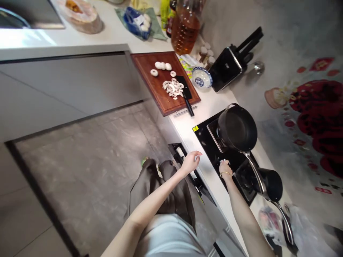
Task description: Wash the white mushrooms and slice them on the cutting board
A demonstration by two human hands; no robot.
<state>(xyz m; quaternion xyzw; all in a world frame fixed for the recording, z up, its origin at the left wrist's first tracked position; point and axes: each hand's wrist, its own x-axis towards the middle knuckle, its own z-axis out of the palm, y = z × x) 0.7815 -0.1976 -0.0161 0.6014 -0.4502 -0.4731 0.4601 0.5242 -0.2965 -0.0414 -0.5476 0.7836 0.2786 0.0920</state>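
Note:
My right hand (pixel 226 167), with a thin gold bangle at its wrist, is closed on a control knob (pixel 223 161) at the middle of the black gas stove (pixel 205 137). Its fingers hide most of the knob. Just past the front edge of the counter hovers my left hand (pixel 190 162), loosely bent, fingers apart from the thumb and nothing in it. A deep black pan (pixel 238 128) stands on the far burner, its long metal handle reaching back past my right hand. Behind that handle sits a smaller black pot (pixel 272 184).
On a wooden cutting board (pixel 147 71) lie sliced mushrooms (pixel 173 88), whole mushrooms (pixel 163 66) and a black-handled knife (pixel 189 106). A patterned bowl (pixel 202 77), a knife block (pixel 226 67) and an oil jug (pixel 185 34) stand by the wall. Below the counter, a drawer (pixel 184 157) is pulled out.

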